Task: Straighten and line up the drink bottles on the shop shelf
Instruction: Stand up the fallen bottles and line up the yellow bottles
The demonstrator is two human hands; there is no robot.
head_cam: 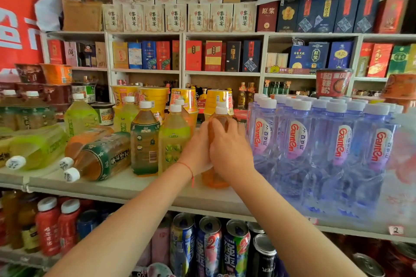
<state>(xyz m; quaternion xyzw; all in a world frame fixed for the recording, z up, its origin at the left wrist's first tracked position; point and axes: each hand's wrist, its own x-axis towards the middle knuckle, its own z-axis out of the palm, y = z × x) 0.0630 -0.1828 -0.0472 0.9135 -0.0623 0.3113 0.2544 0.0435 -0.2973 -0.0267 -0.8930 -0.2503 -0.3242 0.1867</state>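
I have both hands on one amber tea bottle [216, 177] standing at the front of the shelf [135, 184], between the green-labelled juice bottle [174, 139] on its left and the pack of Ganten water bottles [315, 141] on its right. My left hand [198, 150] cups its left side and my right hand [229, 148] wraps over the front, fingers [219, 128] curled round the shoulder just under the white cap [221, 110]. Its long axis is upright, so I judge only a nudge into line is needed here. The bottles that most need righting lie further left: two tea bottles on their sides [99, 155], caps pointing toward me, nearer my left hand.
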